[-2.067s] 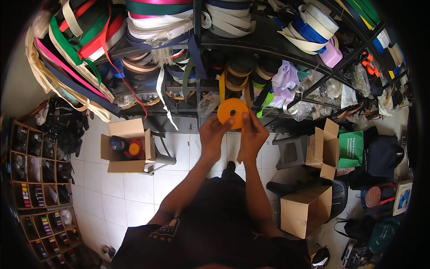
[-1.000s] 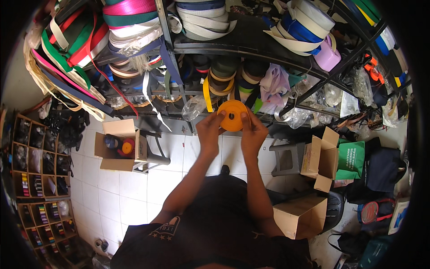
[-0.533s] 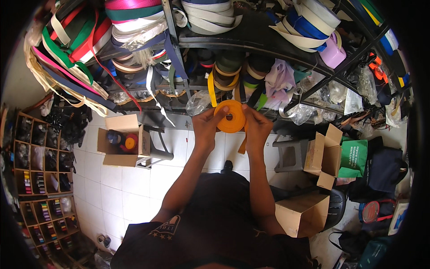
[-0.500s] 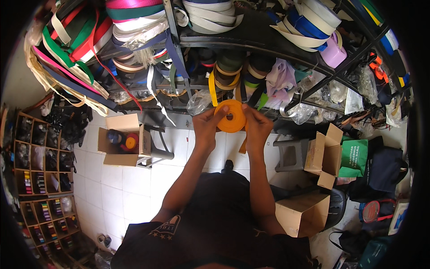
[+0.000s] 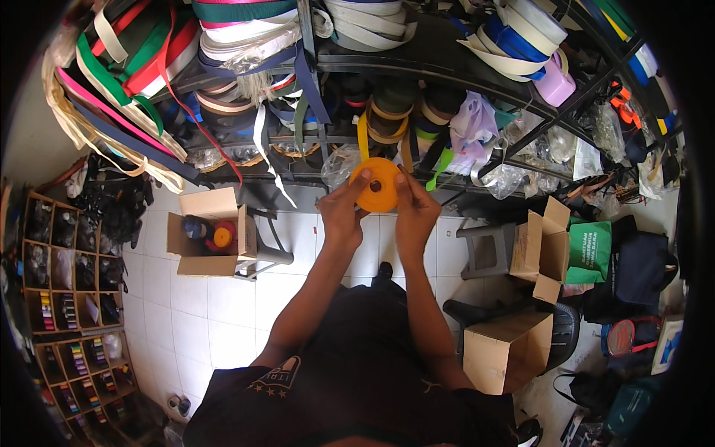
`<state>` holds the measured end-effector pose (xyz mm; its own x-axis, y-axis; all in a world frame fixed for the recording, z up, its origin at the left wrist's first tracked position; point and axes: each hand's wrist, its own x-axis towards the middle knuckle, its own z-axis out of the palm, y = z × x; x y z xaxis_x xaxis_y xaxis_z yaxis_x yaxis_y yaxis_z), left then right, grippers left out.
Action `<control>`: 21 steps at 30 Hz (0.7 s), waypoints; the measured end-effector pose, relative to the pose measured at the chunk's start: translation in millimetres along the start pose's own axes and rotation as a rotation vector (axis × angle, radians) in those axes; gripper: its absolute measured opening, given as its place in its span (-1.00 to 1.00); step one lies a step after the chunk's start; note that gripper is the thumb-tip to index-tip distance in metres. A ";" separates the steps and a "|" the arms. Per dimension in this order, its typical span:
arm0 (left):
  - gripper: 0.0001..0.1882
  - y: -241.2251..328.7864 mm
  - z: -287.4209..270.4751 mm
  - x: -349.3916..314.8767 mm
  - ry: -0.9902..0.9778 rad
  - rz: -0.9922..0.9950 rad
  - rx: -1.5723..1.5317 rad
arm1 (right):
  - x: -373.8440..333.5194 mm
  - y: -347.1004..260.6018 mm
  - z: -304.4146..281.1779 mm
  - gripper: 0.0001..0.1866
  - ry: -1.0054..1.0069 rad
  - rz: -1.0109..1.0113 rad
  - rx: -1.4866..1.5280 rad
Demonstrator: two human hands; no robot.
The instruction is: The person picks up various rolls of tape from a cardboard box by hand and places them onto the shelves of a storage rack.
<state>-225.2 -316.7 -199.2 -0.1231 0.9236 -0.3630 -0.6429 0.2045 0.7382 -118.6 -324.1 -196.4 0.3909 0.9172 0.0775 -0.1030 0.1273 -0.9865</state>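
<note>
An orange roll of webbing strap [image 5: 377, 195], wound flat with a small hole in its middle, is held up in front of the shelf. My left hand [image 5: 344, 212] grips its left side, the thumb lying on the flat face near the hole. On the right edge, my right hand [image 5: 414, 211] pinches the roll with thumb and fingers. The fingers behind the roll are partly hidden. Just beyond the roll, a yellow strap [image 5: 363, 138] hangs down from the shelf.
A black metal shelf [image 5: 387, 65] full of strap rolls spans the far side. At left, an open cardboard box [image 5: 199, 264] holds rolls, near a wooden thread rack [image 5: 65, 279]. A grey stool [image 5: 488, 252], cardboard boxes [image 5: 484, 361] and a green bag [image 5: 588, 252] stand at right.
Both hands and the orange roll have shifted slightly left and nearer. The loose strap end that hung below the right hand no longer shows. The view has turned slightly.
</note>
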 end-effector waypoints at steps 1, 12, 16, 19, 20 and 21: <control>-0.56 -0.3 1.4 -0.6 -0.007 -0.004 0.000 | -7.4 0.1 5.9 -0.62 0.015 -0.057 -0.036; -0.59 1.7 -12.1 -6.0 -0.059 0.062 0.069 | -20.0 3.6 1.7 -0.60 0.066 0.002 0.042; -0.58 24.1 -17.1 -0.6 -0.208 -0.005 0.332 | -12.1 -1.6 -17.7 -0.66 -0.035 -0.011 -0.053; -0.58 23.4 -23.6 8.7 -0.273 0.046 0.434 | -9.5 -10.8 -23.8 -0.70 -0.184 0.029 -0.181; -0.58 21.2 -24.5 9.2 -0.272 0.048 0.432 | -8.4 -14.2 -24.6 -0.71 -0.215 0.042 -0.217; -0.58 18.9 -24.9 9.0 -0.249 0.057 0.420 | -7.0 -15.8 -25.7 -0.72 -0.246 0.056 -0.253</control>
<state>-257.3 -312.6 -202.6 0.0687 0.9761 -0.2062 -0.2738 0.2172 0.9369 -96.2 -342.3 -185.1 0.1562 0.9874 0.0247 0.1244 0.0052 -0.9922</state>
